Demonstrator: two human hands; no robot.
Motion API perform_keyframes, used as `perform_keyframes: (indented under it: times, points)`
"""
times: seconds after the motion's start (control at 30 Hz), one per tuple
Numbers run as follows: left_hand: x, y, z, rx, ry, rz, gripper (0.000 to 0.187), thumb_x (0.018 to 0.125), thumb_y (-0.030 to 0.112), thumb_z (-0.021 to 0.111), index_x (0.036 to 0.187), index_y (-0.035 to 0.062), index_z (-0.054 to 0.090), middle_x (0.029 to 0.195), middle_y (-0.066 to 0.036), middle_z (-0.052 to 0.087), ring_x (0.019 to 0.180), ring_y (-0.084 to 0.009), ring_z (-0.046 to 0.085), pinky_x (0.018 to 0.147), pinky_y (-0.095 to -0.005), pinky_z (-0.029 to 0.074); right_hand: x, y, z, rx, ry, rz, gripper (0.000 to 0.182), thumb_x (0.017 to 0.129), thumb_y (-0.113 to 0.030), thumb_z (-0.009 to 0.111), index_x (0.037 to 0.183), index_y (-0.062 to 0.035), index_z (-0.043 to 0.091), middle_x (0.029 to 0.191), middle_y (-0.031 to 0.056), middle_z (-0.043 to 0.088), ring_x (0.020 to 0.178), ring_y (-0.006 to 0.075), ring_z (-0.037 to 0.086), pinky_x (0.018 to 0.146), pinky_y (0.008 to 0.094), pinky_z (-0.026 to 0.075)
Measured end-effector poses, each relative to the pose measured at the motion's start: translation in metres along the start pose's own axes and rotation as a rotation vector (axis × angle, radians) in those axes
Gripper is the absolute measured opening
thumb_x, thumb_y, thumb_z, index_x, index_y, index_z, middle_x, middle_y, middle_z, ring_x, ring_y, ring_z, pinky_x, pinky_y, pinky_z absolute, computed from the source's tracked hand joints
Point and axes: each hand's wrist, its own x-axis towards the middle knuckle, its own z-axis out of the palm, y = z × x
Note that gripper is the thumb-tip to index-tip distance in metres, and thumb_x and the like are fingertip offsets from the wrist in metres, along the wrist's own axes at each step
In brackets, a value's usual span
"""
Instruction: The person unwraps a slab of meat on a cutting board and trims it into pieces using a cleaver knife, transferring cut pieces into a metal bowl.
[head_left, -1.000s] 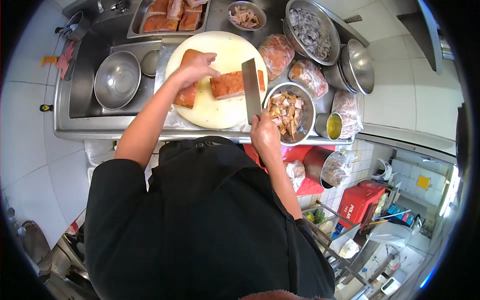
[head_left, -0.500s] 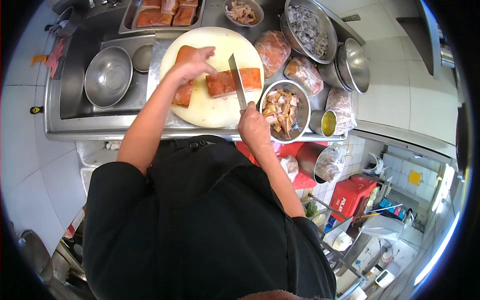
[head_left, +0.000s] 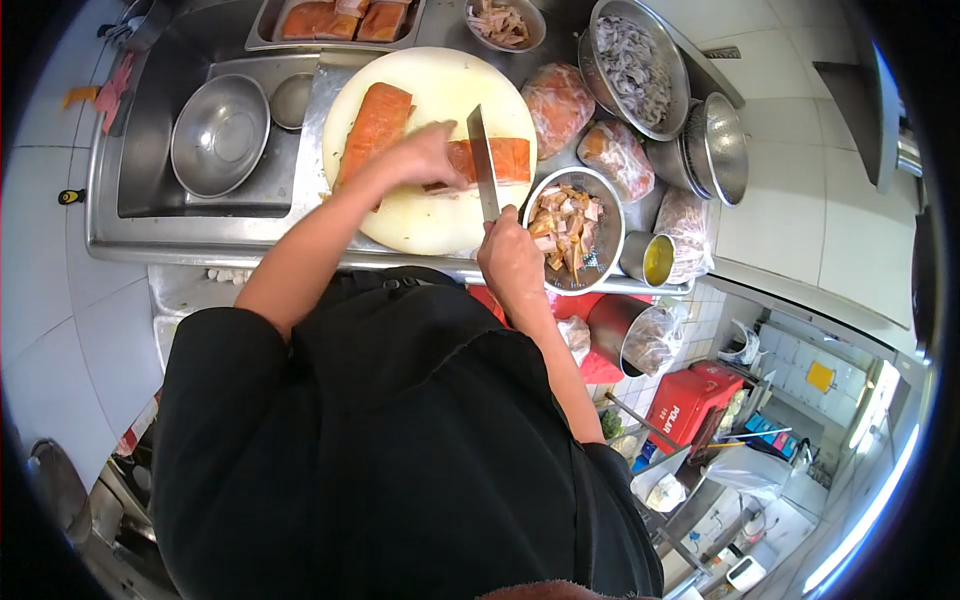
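Observation:
A round white cutting board (head_left: 440,225) lies in front of me with two slabs of reddish-brown meat on it. My left hand (head_left: 428,158) is over the left end of the right-hand slab of meat (head_left: 512,160), its fingers at the far side and the thumb at the near side. In my right hand (head_left: 510,258) is the handle of a cleaver (head_left: 481,155), whose blade points away from me and crosses the same slab. The other slab of meat (head_left: 378,125) lies to the left, partly behind my left forearm.
Right of the board stand a perforated bowl (head_left: 617,240) of cut meat pieces, wrapped meat (head_left: 557,108) and a large bowl (head_left: 677,105) of grey strips. A metal tray (head_left: 270,38) of slabs is at the back. Leftward, a sink (head_left: 150,170) holds a metal bowl (head_left: 220,140).
My left hand has come down and right, from open above the board to the left end of the slab. The cleaver stays over that slab; the whole view has shifted slightly.

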Motion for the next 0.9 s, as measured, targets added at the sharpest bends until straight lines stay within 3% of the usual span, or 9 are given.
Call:
perform_keyframes:
  times: [0.03,0.1,0.2,0.4,0.6,0.7,0.8,0.9]
  points:
    - [0.011,-0.014,0.031,0.108,0.13,0.064,0.093,0.065,0.025,0.089,0.141,-0.0104,0.048,0.139,-0.027,0.056,0.136,-0.0358,0.05,0.114,-0.0408,0.041,0.0,-0.001,-0.001,-0.001,0.002,0.0,0.025,0.102,-0.02,0.053,0.107,0.0039,0.05,0.082,0.0272,0.071,0.079,0.0448,0.072,0.071,0.0531,0.059]
    - [0.008,-0.011,0.049,0.327,0.286,0.118,0.069,0.065,0.023,0.087,0.121,-0.0052,0.059,0.121,-0.023,0.062,0.118,-0.0377,0.058,0.102,-0.045,0.048,0.001,-0.002,-0.001,-0.011,-0.005,0.004,0.025,0.102,-0.02,0.053,0.108,0.004,0.05,0.082,0.0271,0.071,0.079,0.0447,0.072,0.071,0.0528,0.059]
    - [0.009,-0.013,0.056,0.312,0.387,0.123,0.051,0.064,0.019,0.084,0.105,0.0003,0.06,0.107,-0.019,0.062,0.107,-0.036,0.059,0.095,-0.0458,0.048,0.002,0.0,0.0,-0.019,-0.01,0.004,0.024,0.101,-0.02,0.053,0.107,0.004,0.05,0.082,0.0269,0.071,0.078,0.044,0.072,0.071,0.0525,0.059]
    - [0.007,-0.01,0.058,0.309,0.437,0.125,0.04,0.068,0.013,0.076,0.103,-0.0009,0.061,0.106,-0.019,0.063,0.106,-0.0363,0.059,0.093,-0.047,0.048,0.001,-0.007,-0.004,-0.034,0.002,0.011,0.023,0.1,-0.018,0.054,0.105,0.0034,0.051,0.081,0.0254,0.072,0.076,0.0422,0.073,0.069,0.051,0.059]
    - [0.012,-0.02,0.064,0.304,0.472,0.155,0.047,0.068,0.021,0.083,0.102,-0.0001,0.06,0.103,-0.018,0.062,0.104,-0.0372,0.058,0.09,-0.0486,0.046,0.001,-0.005,0.0,-0.047,0.022,0.0,0.021,0.1,-0.017,0.054,0.104,0.0031,0.051,0.08,0.0251,0.072,0.076,0.0419,0.073,0.069,0.0503,0.06]
    - [0.011,-0.02,0.06,0.289,0.418,0.14,0.057,0.066,0.024,0.087,0.109,-0.0016,0.061,0.106,-0.02,0.063,0.107,-0.0384,0.058,0.095,-0.0472,0.047,0.0,-0.007,-0.002,-0.044,0.013,0.007,0.022,0.1,-0.017,0.054,0.106,0.0035,0.051,0.081,0.0254,0.072,0.077,0.0425,0.073,0.07,0.0505,0.06]
    - [0.012,-0.026,0.046,0.236,0.257,0.17,0.083,0.062,0.026,0.091,0.13,-0.0074,0.056,0.123,-0.025,0.063,0.121,-0.0383,0.058,0.106,-0.0435,0.045,-0.001,-0.008,-0.003,-0.045,0.003,0.017,0.022,0.1,-0.017,0.054,0.106,0.0038,0.05,0.081,0.0258,0.072,0.078,0.0429,0.073,0.071,0.0507,0.06]
    - [0.015,-0.032,0.02,-0.132,-0.006,0.077,0.108,0.06,0.026,0.094,0.147,-0.0107,0.042,0.141,-0.029,0.056,0.133,-0.0355,0.053,0.113,-0.0387,0.042,-0.001,-0.008,-0.003,-0.041,-0.003,0.026,0.022,0.1,-0.017,0.053,0.107,0.004,0.05,0.081,0.0261,0.072,0.079,0.0431,0.073,0.072,0.0512,0.059]
